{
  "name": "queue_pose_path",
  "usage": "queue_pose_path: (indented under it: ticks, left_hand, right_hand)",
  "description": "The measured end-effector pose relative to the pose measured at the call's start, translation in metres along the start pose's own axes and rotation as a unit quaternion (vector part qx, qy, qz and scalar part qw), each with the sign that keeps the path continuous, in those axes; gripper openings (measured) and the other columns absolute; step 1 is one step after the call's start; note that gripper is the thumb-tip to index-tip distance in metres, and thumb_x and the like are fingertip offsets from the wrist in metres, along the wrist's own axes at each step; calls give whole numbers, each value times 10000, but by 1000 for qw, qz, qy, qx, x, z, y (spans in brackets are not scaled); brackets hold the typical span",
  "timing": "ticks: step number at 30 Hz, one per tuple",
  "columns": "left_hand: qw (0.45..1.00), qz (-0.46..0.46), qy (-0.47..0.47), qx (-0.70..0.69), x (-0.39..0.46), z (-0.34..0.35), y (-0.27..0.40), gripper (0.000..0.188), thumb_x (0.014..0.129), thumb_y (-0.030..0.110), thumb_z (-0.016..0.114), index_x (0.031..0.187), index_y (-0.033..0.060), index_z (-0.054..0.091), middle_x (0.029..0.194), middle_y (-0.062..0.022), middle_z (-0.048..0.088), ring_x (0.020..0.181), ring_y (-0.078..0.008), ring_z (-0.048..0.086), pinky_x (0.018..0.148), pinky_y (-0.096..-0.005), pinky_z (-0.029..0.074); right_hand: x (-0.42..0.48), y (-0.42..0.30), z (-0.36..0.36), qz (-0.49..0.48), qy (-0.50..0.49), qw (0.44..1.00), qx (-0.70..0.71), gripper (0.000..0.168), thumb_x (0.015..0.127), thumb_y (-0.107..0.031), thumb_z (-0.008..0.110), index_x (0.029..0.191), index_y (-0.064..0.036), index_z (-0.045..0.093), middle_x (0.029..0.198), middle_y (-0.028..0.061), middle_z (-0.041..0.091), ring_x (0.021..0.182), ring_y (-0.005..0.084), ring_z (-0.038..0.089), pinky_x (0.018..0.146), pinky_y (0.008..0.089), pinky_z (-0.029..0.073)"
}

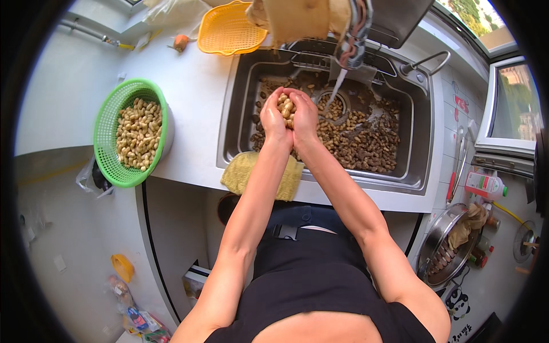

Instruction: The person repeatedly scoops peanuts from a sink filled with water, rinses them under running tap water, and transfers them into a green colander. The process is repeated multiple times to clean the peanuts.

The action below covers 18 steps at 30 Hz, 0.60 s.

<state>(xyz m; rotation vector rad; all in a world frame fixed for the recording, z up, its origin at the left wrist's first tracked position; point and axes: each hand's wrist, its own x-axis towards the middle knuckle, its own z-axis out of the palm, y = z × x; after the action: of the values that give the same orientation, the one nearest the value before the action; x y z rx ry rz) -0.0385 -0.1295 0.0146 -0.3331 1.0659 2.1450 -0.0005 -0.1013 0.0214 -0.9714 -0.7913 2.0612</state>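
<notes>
My left hand (272, 113) and my right hand (303, 112) are cupped together over the left part of a steel sink (418, 145). Between them they hold a heap of pale unshelled peanuts (286, 108). Below and to the right, many muddier peanuts (364, 148) cover the sink floor, some under dirty water. A stream of water (336, 88) falls from the tap (351, 55) just right of my hands, towards the drain (332, 105). To the left on the counter, a green plastic basket (105, 148) holds cleaner-looking peanuts (139, 133).
A yellow-green cloth (240, 171) hangs over the sink's front edge under my left forearm. Behind the sink's left corner are a yellow plastic basket (231, 28) and a carrot piece (180, 43). At right stand a large steel pan (446, 244) and a pink-liquid bottle (484, 184).
</notes>
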Motion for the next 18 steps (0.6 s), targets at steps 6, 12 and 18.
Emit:
queue_pose_path:
  ticks: [6,12,18]
  left_hand:
    - [957,279,-55,50,-42,-12,190,317,947,231,371,1076,1,547,999,-110,573,909,-189,568,795,-316,485]
    - [908,400,-102,67,38,-166,342,414,915,426,333,946,53,513,911,-130,532,830,-260,547,762,-397,453]
    - [725,495,246,411,-20,-143,310,377,862,125,500,1210,-21,484,1323,-176,369,1236,-279,359,979,-402,372]
  right_hand:
    - [-78,2,180,-69,-220,972,45,135,858,-79,492,855,6,597,864,64,610,810,120,562,741,254,464]
    - [-102,76,295,-106,-464,862,-175,393,887,-297,499,1070,47,544,1138,228,517,1016,301,530,903,383,415]
    - [-72,95,233,-210,-394,849,-284,274,830,-121,569,1054,37,575,1086,183,563,940,286,579,802,371,468]
